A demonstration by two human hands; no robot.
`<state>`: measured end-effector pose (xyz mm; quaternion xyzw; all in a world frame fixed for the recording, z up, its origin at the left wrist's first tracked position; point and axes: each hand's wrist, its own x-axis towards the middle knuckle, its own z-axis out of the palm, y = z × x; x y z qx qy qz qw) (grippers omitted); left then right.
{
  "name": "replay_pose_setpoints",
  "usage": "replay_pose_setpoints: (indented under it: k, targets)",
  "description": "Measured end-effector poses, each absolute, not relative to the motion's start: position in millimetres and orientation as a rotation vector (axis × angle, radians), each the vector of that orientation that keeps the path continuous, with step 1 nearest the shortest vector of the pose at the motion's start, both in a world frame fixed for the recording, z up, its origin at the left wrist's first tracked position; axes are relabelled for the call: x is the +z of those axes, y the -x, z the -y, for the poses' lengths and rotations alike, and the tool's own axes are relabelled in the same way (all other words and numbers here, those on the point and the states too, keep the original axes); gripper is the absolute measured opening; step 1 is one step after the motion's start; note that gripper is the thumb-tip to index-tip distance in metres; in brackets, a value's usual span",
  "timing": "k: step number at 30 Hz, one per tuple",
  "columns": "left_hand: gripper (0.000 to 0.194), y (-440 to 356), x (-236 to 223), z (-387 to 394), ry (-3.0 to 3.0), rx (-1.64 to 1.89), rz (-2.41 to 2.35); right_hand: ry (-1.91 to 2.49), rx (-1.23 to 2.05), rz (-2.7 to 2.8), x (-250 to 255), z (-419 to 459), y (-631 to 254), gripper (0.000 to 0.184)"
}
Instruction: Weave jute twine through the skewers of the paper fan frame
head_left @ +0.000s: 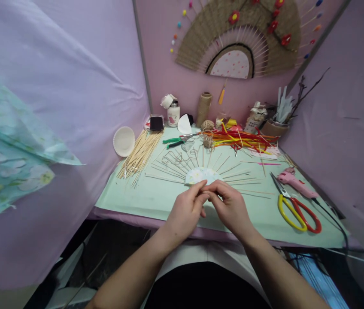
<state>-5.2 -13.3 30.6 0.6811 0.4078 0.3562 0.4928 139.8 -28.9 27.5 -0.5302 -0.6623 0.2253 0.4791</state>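
Observation:
My left hand [186, 205] and my right hand [231, 207] meet over the front middle of the table. Thumbs and fingertips of both are pinched together and touch; whatever lies between them is too small or hidden to make out. Just beyond the fingers lies a pale blue floral half-round piece [201, 174], its near edge partly covered by my hands. Thin sticks [165, 176] fan out from it to the left, the back and the right. Loose loops of twine [175, 158] lie over some sticks at the back left.
Scissors [285, 197] and a pink glue gun [298, 183] with a cord lie right. Bamboo sticks [141, 156] are heaped left, near a white dish [124, 141]. Green-handled pliers [173, 140], a twine spool [204, 109] and red-yellow pipe cleaners [249, 139] sit behind. Fabric walls flank the table.

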Motion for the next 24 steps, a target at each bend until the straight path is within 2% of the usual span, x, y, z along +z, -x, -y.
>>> replay_pose_setpoints:
  k: [6,14,24]
  targets:
    - [0.025,9.2,20.7,13.0,-1.74,0.867,-0.978,1.284,0.5,1.663,21.9,35.8,-139.6,0.017]
    - [0.03,15.5,2.9,10.6,-2.004,0.916,-1.079,1.393,0.805,1.495,19.5,29.9,-138.8,0.021]
    - [0.024,24.3,-7.9,11.3,-1.988,0.967,-1.14,1.423,0.665,1.55,16.7,25.7,-124.5,0.022]
